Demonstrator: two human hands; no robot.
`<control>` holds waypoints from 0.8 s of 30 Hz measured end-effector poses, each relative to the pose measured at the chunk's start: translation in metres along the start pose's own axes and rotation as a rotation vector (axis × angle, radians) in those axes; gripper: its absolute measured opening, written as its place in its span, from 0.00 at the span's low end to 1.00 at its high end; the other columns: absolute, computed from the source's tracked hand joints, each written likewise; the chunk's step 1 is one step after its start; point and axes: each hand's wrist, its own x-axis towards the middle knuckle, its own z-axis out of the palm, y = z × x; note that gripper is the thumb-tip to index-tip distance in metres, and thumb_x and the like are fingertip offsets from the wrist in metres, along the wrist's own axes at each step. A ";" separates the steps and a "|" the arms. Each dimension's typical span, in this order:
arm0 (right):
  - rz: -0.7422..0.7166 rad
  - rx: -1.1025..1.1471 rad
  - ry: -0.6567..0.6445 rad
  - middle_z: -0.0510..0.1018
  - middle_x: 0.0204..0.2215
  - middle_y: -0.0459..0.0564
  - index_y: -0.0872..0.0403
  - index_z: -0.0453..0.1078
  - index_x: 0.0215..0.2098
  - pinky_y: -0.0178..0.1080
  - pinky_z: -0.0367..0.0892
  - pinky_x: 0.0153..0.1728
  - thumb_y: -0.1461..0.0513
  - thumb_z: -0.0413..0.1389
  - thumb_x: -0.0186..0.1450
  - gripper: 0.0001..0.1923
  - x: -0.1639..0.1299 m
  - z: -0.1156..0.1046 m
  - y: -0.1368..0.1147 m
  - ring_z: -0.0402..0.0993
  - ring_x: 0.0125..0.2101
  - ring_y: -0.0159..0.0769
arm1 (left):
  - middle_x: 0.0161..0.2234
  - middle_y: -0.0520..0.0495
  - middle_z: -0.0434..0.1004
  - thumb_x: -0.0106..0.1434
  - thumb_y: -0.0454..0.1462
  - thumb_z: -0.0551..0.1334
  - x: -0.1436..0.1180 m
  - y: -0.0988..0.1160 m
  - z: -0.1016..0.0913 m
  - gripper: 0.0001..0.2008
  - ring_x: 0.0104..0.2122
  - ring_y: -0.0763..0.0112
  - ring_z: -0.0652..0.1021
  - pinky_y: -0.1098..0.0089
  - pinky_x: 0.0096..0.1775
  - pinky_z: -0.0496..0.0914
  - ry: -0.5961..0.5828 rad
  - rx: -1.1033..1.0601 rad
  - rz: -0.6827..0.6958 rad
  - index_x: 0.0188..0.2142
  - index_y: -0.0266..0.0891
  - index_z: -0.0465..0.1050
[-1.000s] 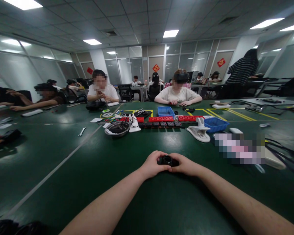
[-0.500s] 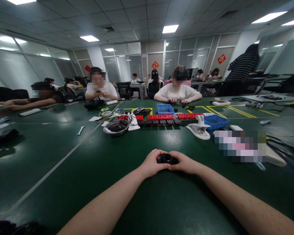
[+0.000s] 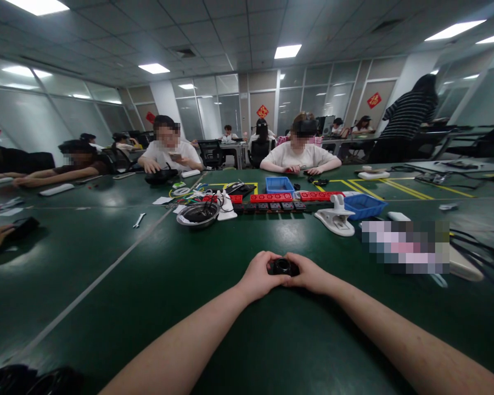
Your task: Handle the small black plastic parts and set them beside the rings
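A small black device [image 3: 282, 266] with a round, lens-like ring facing up is between my hands, over the green tabletop [image 3: 214, 258] in the middle of the view. My left hand [image 3: 260, 277] wraps round its left side, and my right hand [image 3: 312, 274] wraps round the right. Both thumbs meet in front of the device, and the fingers curl behind it. Its sides and underside are hidden by the hands, so I cannot tell exactly what it is or whether it rests on the table.
Beyond my hands are a metal bowl [image 3: 197, 224] with black cables, red power strips [image 3: 271, 197], a white clamp [image 3: 336, 216] and blue trays [image 3: 365, 207]. A wrench [image 3: 139, 220] lies left. Black round objects [image 3: 61, 378] sit at the near left corner. Co-workers sit opposite.
The view has shifted slightly; my hands keep the same hold on the black device. Across the table, a co-worker has lowered one hand to a black item.
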 end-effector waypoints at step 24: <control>-0.110 0.102 -0.128 0.69 0.31 0.47 0.58 0.66 0.36 0.35 0.60 0.32 0.62 0.56 0.50 0.15 -0.002 -0.010 -0.006 0.65 0.32 0.34 | 0.34 0.48 0.64 0.44 0.42 0.64 0.002 -0.007 -0.008 0.21 0.33 0.70 0.67 0.70 0.34 0.63 -0.088 -0.089 0.095 0.39 0.39 0.66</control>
